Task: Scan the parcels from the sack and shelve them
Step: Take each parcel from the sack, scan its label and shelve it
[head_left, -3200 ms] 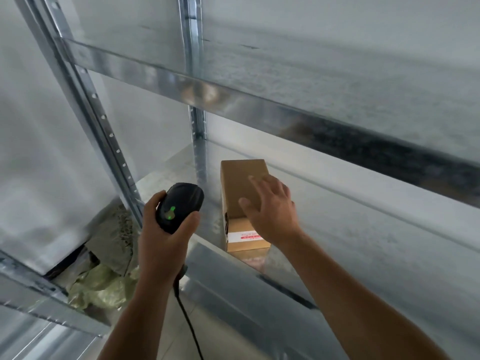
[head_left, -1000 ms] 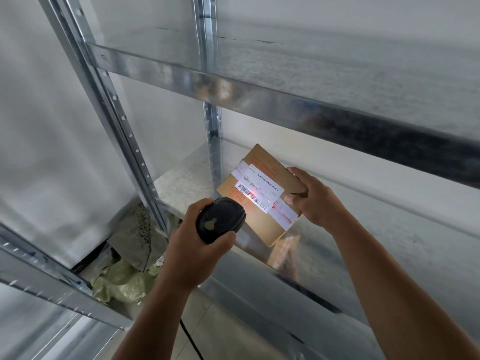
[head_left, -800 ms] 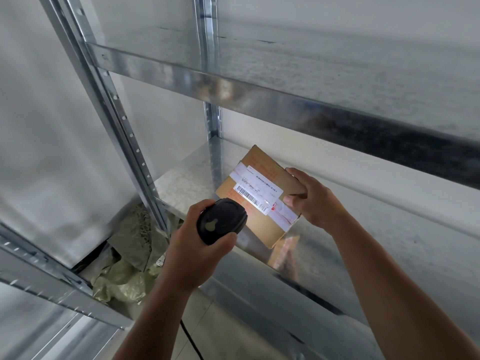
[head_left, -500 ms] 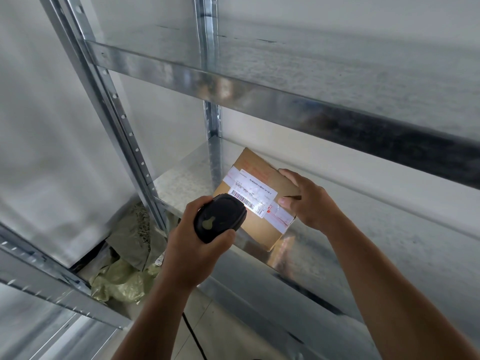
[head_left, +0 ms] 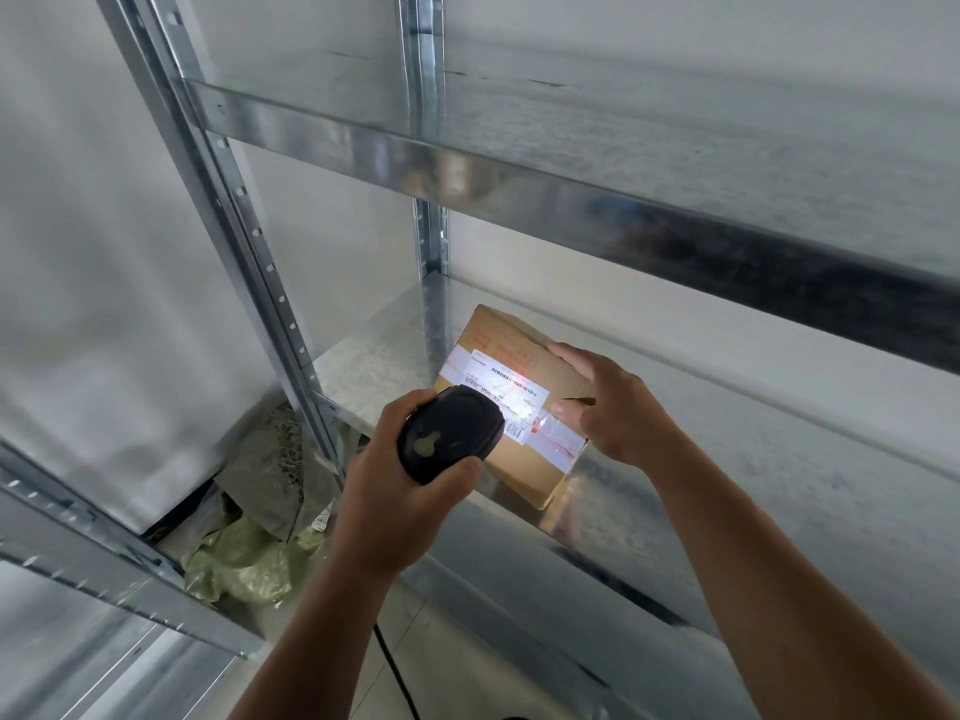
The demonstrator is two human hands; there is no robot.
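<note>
Nearest, at 6 o'clock in the view, a black cable trails down beside the left forearm. The left hand wraps fingers and thumb round a black scanner, its nose aimed toward 1 o'clock at a white label glaring under the beam. At 3 o'clock of the scanner, the right hand grips the right end of the brown cardboard parcel, thumb on the labelled face. The parcel is tilted over the front of the metal shelf; whether its lower corner rests there I cannot tell. At 8 o'clock, lower down, a green sack lies crumpled. 1 upper shelf spans 12 o'clock.
</note>
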